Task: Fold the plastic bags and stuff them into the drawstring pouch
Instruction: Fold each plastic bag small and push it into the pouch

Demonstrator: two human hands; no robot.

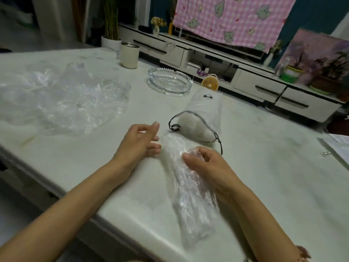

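My right hand (205,163) has its fingers curled over the folded plastic bag (188,207), pinching a bunch of its clear film near the far end. The bag lies as a long, narrow strip on the table (264,167), running from under that grip back toward the near table edge, beside my right forearm. My left hand (140,140) sits just left of the grip, fingers relaxed and slightly spread, holding nothing. Its fingertips are at the bag's left edge, though motion blur keeps me from telling whether they touch it.

Just beyond the grip lies the drawstring pouch (200,118), white, with its dark-corded mouth open toward my hands and something pale already inside. Far left of the grip, a loose pile of clear plastic bags (62,103) is spread on the table. Past the pouch stand a glass ashtray (170,83) and a small orange fan (210,83), with a cream mug (130,55) farther back.
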